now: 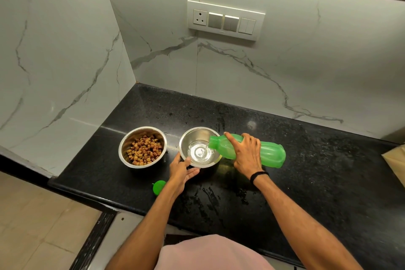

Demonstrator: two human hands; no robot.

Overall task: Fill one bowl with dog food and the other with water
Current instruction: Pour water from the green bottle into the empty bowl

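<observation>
Can't see all of it from here: the person's pink shirt (210,252) fills the bottom edge and hides the near lip of the black counter (317,160), and something tan (395,160) at the far right is cut off so I can't tell what it is. The green bottle (269,151) is see-through-ish but I can't make out how much is left inside, and its middle is covered by the right hand (245,153). That hand is wrapped around the bottle from above, fingers curled over it, holding it tipped nearly flat with the mouth over the rim of the right bowl (198,136). A thin stream of water (200,152) runs out into a shallow pool in the bottom of that bowl, though the clear water on shiny steel makes the level hard to judge. The left hand (182,171) sits at the near-left edge of the same bowl, loosely open, thumb resting against the rim and fingers spread under the near side; how firmly it's gripping, no idea. Just to the left, close but not touching, the other steel bowl (142,132) has a heap of brown dog food (144,150) in it. A green cap (158,187) lies on the counter near the front edge, partly tucked behind the left wrist. Black band (258,175) on the right wrist. The counter looks wet and streaky in front of the bowls.
</observation>
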